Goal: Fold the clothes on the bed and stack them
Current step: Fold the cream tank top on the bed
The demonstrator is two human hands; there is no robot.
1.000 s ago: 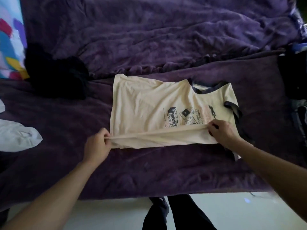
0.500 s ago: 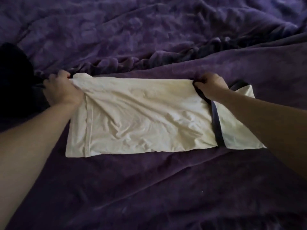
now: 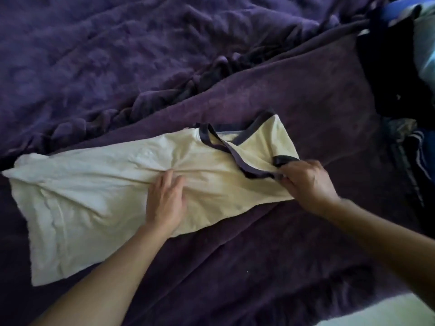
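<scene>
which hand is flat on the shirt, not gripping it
The left hand: its straight fingers press the middle of the cream T-shirt. The right hand curls round the shirt's dark-trimmed end.

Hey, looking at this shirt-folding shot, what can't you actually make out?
Head view throughout.
Underside of the cream shirt: hidden by its own fold.
Fingertips of the right hand: tucked under the shirt's dark trim.
Dark clothes pile at the right edge: cut off by the frame and too dim to sort.
Fabric beneath the flat left hand.
</scene>
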